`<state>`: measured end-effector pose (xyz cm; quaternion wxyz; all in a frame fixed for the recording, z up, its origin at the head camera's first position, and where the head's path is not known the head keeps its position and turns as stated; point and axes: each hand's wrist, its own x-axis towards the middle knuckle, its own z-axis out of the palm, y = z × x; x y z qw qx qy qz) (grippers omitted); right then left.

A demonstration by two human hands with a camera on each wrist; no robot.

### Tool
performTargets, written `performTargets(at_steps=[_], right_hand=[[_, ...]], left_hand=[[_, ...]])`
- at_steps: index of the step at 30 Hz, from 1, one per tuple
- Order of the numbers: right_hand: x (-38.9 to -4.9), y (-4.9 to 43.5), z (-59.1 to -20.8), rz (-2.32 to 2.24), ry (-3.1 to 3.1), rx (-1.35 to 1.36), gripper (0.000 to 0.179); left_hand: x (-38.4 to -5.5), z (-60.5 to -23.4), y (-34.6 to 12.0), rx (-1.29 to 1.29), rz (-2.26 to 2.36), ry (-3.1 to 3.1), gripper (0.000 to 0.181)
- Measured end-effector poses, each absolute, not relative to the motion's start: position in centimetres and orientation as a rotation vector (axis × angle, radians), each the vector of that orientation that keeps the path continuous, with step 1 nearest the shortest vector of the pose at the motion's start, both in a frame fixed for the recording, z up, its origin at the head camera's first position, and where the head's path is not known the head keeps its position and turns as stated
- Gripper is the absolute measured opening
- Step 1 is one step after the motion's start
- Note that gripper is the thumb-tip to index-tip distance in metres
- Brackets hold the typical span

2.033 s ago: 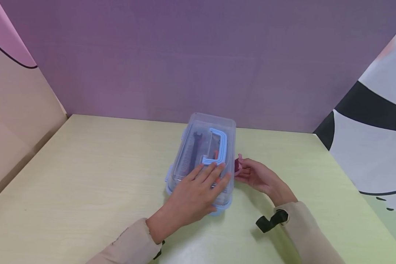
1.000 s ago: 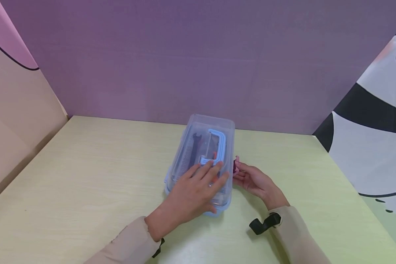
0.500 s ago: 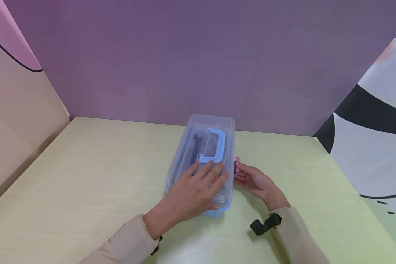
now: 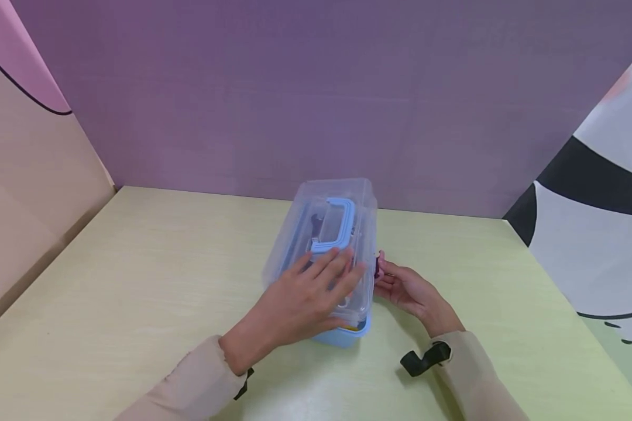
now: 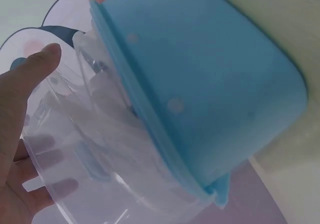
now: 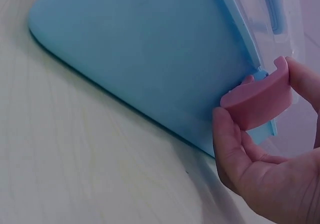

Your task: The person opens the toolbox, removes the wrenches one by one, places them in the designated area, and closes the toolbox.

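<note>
A clear plastic lid (image 4: 363, 228) with a blue handle (image 4: 341, 222) lies askew over a light-blue storage box (image 5: 210, 74). My left hand (image 4: 300, 298) rests on the lid's near half, fingers straight and spread; in the left wrist view its fingertips show through the clear plastic. A strip of the box's near rim stands uncovered, with something yellow just inside. Through the lid a dark open-ended wrench (image 4: 316, 224) is visible. On the box's right side my right hand (image 4: 411, 289) pinches a pink latch (image 6: 260, 99) between thumb and fingers, and the latch stands out from the wall.
The box stands on a pale wooden table (image 4: 163, 280) near its back edge. A purple panel (image 4: 295, 105) rises behind, and patterned panels flank both sides. Each wrist wears a black strap (image 4: 426, 358).
The lid has shifted up and left out of line with the box, uncovering part of the near rim. My left hand has moved with it; the right stays at the latch.
</note>
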<state>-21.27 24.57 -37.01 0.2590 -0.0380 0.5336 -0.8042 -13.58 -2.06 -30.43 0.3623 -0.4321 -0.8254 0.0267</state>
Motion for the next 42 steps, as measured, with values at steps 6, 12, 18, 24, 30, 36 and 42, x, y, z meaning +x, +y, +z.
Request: performTargets(at_steps=[6,12,18,24,30,36,42], right_hand=[[-21.1,24.6,-36.9,-2.189,1.444,-0.080,0.026],[-21.1,24.6,-36.8,-2.182,1.452,-0.061,0.024],[-21.1,24.5,-36.7,-2.192,1.450,-0.033,0.022],[-21.1,24.4,-36.6,-2.183,1.450,-0.031,0.022],[-21.1,24.3,-36.4,-2.182,1.460,-0.006,0.021],[-21.2,24.4,-36.4,-2.179,1.463,0.016,0.021],[-21.3,24.4,-36.4,-2.170,1.469,0.006,0.022]], left_hand=[[-13.6,-29.8,-2.5,-1.127,-0.021,-2.131,0.080],[-13.8,-29.6,-3.1,-1.078,-0.107,-2.086,0.078],[-14.0,-29.7,-3.6,-1.007,-0.210,-2.020,0.074],[-14.0,-29.7,-4.1,-0.969,-0.242,-2.011,0.075],[-14.1,-29.6,-4.7,-0.961,-0.257,-1.999,0.079],[-14.2,-29.5,-5.4,-0.949,-0.326,-1.979,0.081],[-14.4,-29.4,-6.5,-0.900,-0.436,-1.984,0.087]])
